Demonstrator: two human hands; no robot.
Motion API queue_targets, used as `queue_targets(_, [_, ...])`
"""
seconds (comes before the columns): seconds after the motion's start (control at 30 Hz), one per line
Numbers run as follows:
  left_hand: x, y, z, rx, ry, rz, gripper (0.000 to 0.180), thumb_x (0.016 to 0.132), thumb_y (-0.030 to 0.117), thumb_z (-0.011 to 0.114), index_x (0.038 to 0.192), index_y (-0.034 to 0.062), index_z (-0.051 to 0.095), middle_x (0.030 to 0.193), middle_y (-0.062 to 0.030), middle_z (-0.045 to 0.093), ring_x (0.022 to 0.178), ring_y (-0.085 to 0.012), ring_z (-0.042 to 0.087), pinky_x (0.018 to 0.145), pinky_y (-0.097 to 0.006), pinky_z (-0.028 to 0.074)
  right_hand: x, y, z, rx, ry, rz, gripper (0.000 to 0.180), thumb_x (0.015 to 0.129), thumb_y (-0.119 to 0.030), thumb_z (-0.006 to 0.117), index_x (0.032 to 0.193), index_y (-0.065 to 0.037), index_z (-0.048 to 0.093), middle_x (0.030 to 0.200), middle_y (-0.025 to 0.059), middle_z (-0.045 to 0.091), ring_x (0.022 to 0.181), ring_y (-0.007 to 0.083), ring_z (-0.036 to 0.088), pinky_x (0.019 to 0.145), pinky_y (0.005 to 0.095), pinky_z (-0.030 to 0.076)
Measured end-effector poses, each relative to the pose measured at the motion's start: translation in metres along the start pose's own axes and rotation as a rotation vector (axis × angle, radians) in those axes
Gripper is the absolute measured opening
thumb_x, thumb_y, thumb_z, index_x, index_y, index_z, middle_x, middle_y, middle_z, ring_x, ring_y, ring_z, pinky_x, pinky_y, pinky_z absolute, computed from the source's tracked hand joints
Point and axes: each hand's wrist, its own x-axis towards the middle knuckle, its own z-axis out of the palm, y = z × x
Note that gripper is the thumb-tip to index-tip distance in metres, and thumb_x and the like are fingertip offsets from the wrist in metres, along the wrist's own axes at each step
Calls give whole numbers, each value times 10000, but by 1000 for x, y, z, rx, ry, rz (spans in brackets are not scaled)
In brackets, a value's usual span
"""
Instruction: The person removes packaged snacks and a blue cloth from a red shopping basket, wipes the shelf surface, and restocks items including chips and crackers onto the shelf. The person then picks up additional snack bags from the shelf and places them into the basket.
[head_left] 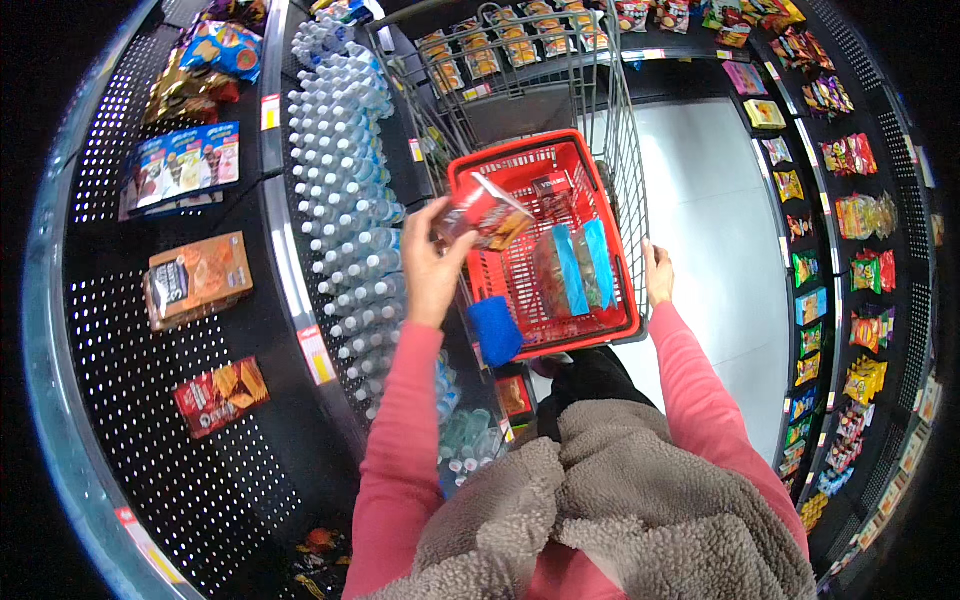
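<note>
Left hand point(432, 268) raised, fingers wrapped around a red-and-dark glossy snack packet point(487, 213), gripped at its lower-left end. Packet's long axis runs tilted, low at the hand end, higher toward the right, and its free end pokes over the near-left rim of the red plastic shopping basket point(560, 335). So the packet is up and to the right of the hand, partly above the basket's open top, not yet inside it. Left hand is the nearer one by far; it's the only one touching the packet.

Right hand point(657, 272) sits at the basket's right side, closed on the rim of the grey wire shopping trolley point(625, 150) that carries the basket; holds nothing else. Well apart from the packet, with the basket between.

Inside the basket: a clear bag with blue stripes point(574, 270) lying lengthwise near the right wall, and a small dark red box point(551, 186) toward the far end. Blue sponge-like block point(494, 330) hangs just outside the basket's near-left corner.

Left of the basket: rows of clear plastic water bottles point(345, 190) on a shelf, then black perforated shelving point(190, 440) with an orange-brown flat packet point(198, 278) and a red cracker packet point(220, 395). Right of the basket: white floor point(710, 230), then hanging snack bags point(860, 270).
</note>
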Motion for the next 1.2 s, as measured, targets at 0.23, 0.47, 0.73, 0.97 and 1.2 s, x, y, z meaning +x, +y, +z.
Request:
queue_targets(0.23, [48, -78, 105, 129, -232, 74, 572, 781, 31, 861, 1303, 38, 627, 1197, -130, 632, 1131, -275, 655, 980, -369, 531, -24, -2, 13, -58, -49, 117, 652, 1046, -588, 494, 1164, 25, 681, 1069, 290, 727, 1069, 489, 669, 947, 516, 498])
queue_targets(0.47, [57, -134, 171, 170, -327, -29, 612, 709, -7, 874, 1274, 58, 646, 1231, -158, 609, 1181, -357, 617, 1039, -417, 512, -29, -19, 5, -34, -47, 135, 620, 1043, -566, 520, 1130, 22, 694, 953, 212, 761, 949, 404, 721, 877, 468, 526])
queue_targets(0.73, [54, -188, 214, 259, -315, -84, 623, 704, 10, 881, 1293, 72, 688, 1247, -152, 615, 1165, -328, 627, 1002, -394, 531, -30, -25, 5, -2, -40, 139, 580, 1046, -540, 529, 1116, 11, 694, 880, 208, 769, 882, 380, 743, 838, 457, 540])
queue_targets(0.97, [50, -196, 218, 186, -137, -92, 531, 832, 29, 789, 1341, 6, 637, 1357, -197, 604, 1262, -381, 581, 1103, -432, 473, -27, -26, 7, -15, -32, 154, 557, 1044, -520, 543, 1118, 10, 696, 906, 205, 772, 918, 388, 738, 852, 463, 535])
queue_targets(1.2, [11, -135, 132, 125, -60, -105, 395, 971, 88, 721, 1349, 24, 622, 1392, -160, 565, 1164, -265, 652, 931, -349, 610, -21, -6, 13, 2, -42, 185, 543, 1035, -515, 560, 1111, -2, 720, 952, 224, 767, 976, 438, 714, 882, 506, 522])
